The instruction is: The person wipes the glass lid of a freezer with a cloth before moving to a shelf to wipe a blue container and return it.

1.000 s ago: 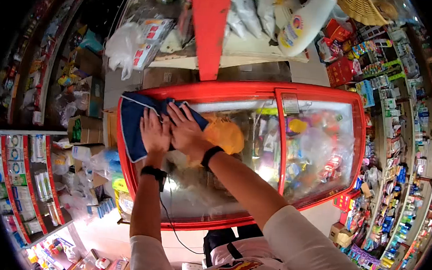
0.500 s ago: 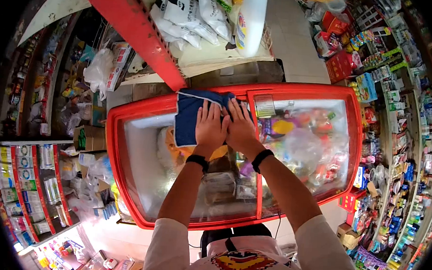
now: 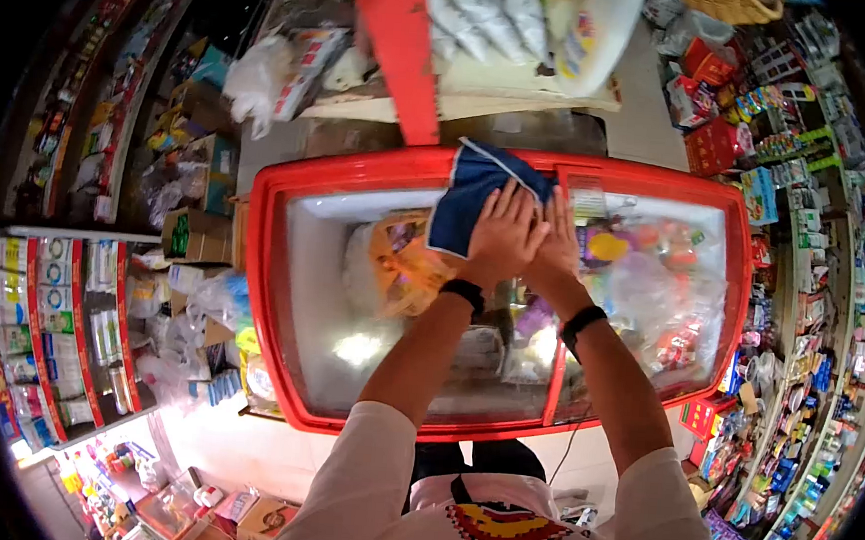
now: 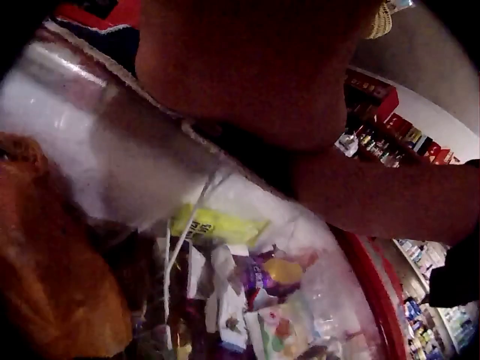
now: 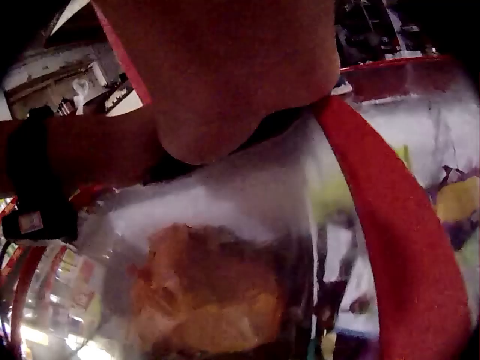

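Note:
A dark blue cloth (image 3: pixel 462 207) with pale edging lies over the far rim and glass lid of a red chest freezer (image 3: pixel 276 359). My left hand (image 3: pixel 503 237) rests flat on it, fingers straight and pointing to the far side. Beside it my right hand (image 3: pixel 554 246) presses down at the cloth's right edge, near the red middle divider (image 3: pixel 555 379), with its fingers extended too. The hands overlap at the thumbs. Under the glass sits an orange plastic bag (image 3: pixel 408 268); in the right wrist view the same bag (image 5: pixel 210 292) shows below the hand.
Packaged goods (image 3: pixel 652 285) fill the freezer's right half. Behind it, a shelf (image 3: pixel 485 98) carries white bags and a large white bottle (image 3: pixel 599 41), with a red post (image 3: pixel 397 57) in front. Stocked shelves (image 3: pixel 832 298) line the right; a rack (image 3: pixel 53 324) stands left.
Both hands and the cloth have moved from the freezer's far left corner rightward along the far edge to the middle divider. The head view has swung as well.

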`<state>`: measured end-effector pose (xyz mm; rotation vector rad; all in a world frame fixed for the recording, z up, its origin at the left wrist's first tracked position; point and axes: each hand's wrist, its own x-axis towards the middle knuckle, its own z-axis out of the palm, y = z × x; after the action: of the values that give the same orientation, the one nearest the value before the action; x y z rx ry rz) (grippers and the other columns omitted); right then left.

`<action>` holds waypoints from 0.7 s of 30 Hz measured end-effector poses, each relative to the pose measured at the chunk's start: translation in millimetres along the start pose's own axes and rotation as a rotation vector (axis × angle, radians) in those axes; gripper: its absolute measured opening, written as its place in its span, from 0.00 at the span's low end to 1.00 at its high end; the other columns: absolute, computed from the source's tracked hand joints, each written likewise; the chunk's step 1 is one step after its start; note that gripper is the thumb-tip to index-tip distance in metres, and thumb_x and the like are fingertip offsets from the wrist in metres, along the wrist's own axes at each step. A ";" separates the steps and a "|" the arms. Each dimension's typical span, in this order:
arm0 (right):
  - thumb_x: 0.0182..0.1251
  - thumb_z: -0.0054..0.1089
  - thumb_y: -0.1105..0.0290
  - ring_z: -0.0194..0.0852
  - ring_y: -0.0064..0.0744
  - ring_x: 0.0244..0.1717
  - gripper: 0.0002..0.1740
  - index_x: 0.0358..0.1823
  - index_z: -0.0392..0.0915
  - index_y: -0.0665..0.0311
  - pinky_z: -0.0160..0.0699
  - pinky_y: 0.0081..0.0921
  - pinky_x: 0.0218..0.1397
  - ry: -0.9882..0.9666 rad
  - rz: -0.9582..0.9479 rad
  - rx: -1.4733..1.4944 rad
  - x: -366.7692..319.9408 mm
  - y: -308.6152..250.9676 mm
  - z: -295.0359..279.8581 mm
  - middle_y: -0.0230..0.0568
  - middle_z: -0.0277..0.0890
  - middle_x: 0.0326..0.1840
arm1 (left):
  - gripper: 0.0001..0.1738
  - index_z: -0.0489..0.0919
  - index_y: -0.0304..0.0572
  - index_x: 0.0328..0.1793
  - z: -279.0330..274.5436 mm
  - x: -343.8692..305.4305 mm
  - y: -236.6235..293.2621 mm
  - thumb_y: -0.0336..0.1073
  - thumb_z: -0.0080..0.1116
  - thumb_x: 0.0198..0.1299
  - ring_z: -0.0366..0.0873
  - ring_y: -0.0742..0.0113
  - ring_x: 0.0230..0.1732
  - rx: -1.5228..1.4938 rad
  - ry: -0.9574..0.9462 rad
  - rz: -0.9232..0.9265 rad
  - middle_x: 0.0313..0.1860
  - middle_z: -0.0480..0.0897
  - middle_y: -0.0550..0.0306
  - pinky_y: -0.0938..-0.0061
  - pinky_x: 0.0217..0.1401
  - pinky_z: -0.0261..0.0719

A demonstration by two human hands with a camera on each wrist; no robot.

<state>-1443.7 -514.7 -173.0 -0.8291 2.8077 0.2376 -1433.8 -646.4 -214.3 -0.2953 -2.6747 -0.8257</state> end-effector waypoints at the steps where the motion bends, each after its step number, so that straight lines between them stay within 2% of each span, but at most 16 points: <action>1: 0.84 0.50 0.44 0.19 0.63 0.99 0.50 0.94 0.49 0.70 0.17 0.56 0.98 0.004 0.019 -0.036 -9.2 -7.3 4.3 0.60 0.42 0.98 | 0.38 0.77 0.25 0.78 -3.4 -13.3 2.7 0.57 0.49 0.83 0.64 0.39 0.89 0.006 0.003 -0.016 0.80 0.78 0.34 0.45 0.91 0.57; 3: 0.84 0.50 0.45 0.19 0.62 0.99 0.50 0.94 0.49 0.72 0.19 0.57 0.98 0.015 0.030 -0.077 -24.3 -21.4 16.3 0.63 0.42 0.97 | 0.37 0.76 0.26 0.80 -14.9 -38.1 4.4 0.55 0.50 0.83 0.64 0.39 0.89 0.019 0.043 0.003 0.80 0.78 0.35 0.45 0.92 0.56; 5: 0.84 0.51 0.49 0.22 0.65 0.99 0.49 0.92 0.49 0.76 0.23 0.58 0.98 0.238 0.062 0.239 -32.7 -38.2 46.4 0.71 0.43 0.96 | 0.37 0.74 0.28 0.82 -41.0 -63.0 2.1 0.53 0.50 0.83 0.62 0.40 0.91 -0.016 0.020 -0.027 0.83 0.76 0.38 0.46 0.92 0.55; 6: 0.86 0.50 0.53 0.23 0.67 0.98 0.47 0.91 0.49 0.79 0.27 0.60 0.97 0.255 0.062 0.219 -33.0 -49.6 42.4 0.73 0.42 0.95 | 0.36 0.74 0.30 0.84 -49.7 -78.8 -5.1 0.54 0.48 0.84 0.60 0.42 0.92 0.004 -0.013 -0.030 0.85 0.74 0.41 0.46 0.93 0.54; 7: 0.86 0.50 0.53 0.23 0.67 0.98 0.47 0.91 0.49 0.79 0.27 0.60 0.97 0.252 0.059 0.219 -32.5 -59.5 38.8 0.73 0.42 0.95 | 0.36 0.73 0.33 0.85 -57.1 -91.2 -13.6 0.54 0.47 0.85 0.58 0.44 0.93 0.023 -0.045 -0.030 0.87 0.73 0.44 0.46 0.93 0.54; 8: 0.86 0.50 0.53 0.25 0.68 0.98 0.46 0.91 0.49 0.79 0.28 0.60 0.97 0.279 0.058 0.280 -29.4 -69.9 35.7 0.74 0.42 0.95 | 0.33 0.73 0.39 0.86 -64.7 -101.5 -25.9 0.51 0.50 0.85 0.56 0.46 0.94 0.039 -0.053 -0.065 0.89 0.70 0.48 0.45 0.93 0.54; 9: 0.87 0.50 0.53 0.26 0.69 0.98 0.45 0.91 0.50 0.79 0.30 0.60 0.97 0.301 0.061 0.340 -27.9 -84.0 29.3 0.75 0.41 0.95 | 0.33 0.73 0.39 0.86 -78.7 -113.5 -39.6 0.51 0.50 0.85 0.56 0.46 0.94 0.034 -0.058 -0.068 0.89 0.70 0.48 0.45 0.93 0.54; 11: 0.88 0.50 0.51 0.31 0.69 0.97 0.45 0.90 0.52 0.79 0.34 0.58 0.97 0.291 0.050 0.295 -18.7 -118.2 24.7 0.78 0.42 0.94 | 0.31 0.74 0.42 0.86 -112.5 -135.3 -74.9 0.48 0.52 0.84 0.53 0.47 0.95 0.215 -0.118 -0.147 0.92 0.67 0.51 0.45 0.93 0.54; 13: 0.87 0.53 0.52 0.39 0.73 0.95 0.43 0.87 0.57 0.81 0.42 0.62 0.95 0.350 -0.031 0.315 -11.5 -161.7 17.9 0.80 0.50 0.90 | 0.30 0.76 0.40 0.84 -150.9 -153.2 -93.9 0.46 0.54 0.82 0.55 0.46 0.94 0.242 -0.106 -0.254 0.91 0.68 0.49 0.45 0.93 0.56; 15: 0.87 0.52 0.52 0.41 0.73 0.94 0.42 0.86 0.60 0.81 0.44 0.63 0.94 0.367 -0.074 0.363 -8.8 -212.2 4.5 0.80 0.52 0.89 | 0.29 0.77 0.39 0.82 -170.5 -183.9 -115.4 0.45 0.55 0.81 0.56 0.44 0.94 0.331 -0.026 -0.311 0.90 0.69 0.48 0.44 0.92 0.56; 17: 0.85 0.53 0.52 0.41 0.73 0.94 0.42 0.85 0.62 0.80 0.42 0.62 0.95 0.419 -0.142 0.367 -8.3 -254.4 2.3 0.80 0.53 0.89 | 0.29 0.79 0.37 0.80 -186.4 -217.5 -127.9 0.46 0.53 0.82 0.57 0.42 0.94 0.355 0.073 -0.382 0.90 0.70 0.47 0.42 0.92 0.55; 20: 0.85 0.53 0.54 0.41 0.71 0.95 0.40 0.85 0.64 0.79 0.40 0.60 0.96 0.389 -0.211 0.416 -22.4 -297.4 -0.8 0.78 0.55 0.89 | 0.33 0.71 0.33 0.86 -193.0 -269.7 -134.2 0.47 0.46 0.84 0.53 0.38 0.95 0.468 0.041 -0.495 0.92 0.65 0.40 0.39 0.92 0.52; 21: 0.85 0.53 0.55 0.41 0.69 0.95 0.39 0.84 0.65 0.78 0.39 0.59 0.97 0.392 -0.289 0.399 -28.5 -305.7 0.3 0.76 0.56 0.89 | 0.34 0.70 0.32 0.87 -196.0 -278.8 -127.5 0.47 0.43 0.85 0.51 0.39 0.95 0.467 0.024 -0.551 0.93 0.63 0.39 0.40 0.93 0.50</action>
<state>-1252.0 -753.5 -195.8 -1.2654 2.8632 -0.5689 -1164.5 -890.7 -228.2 0.5780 -2.8505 -0.2987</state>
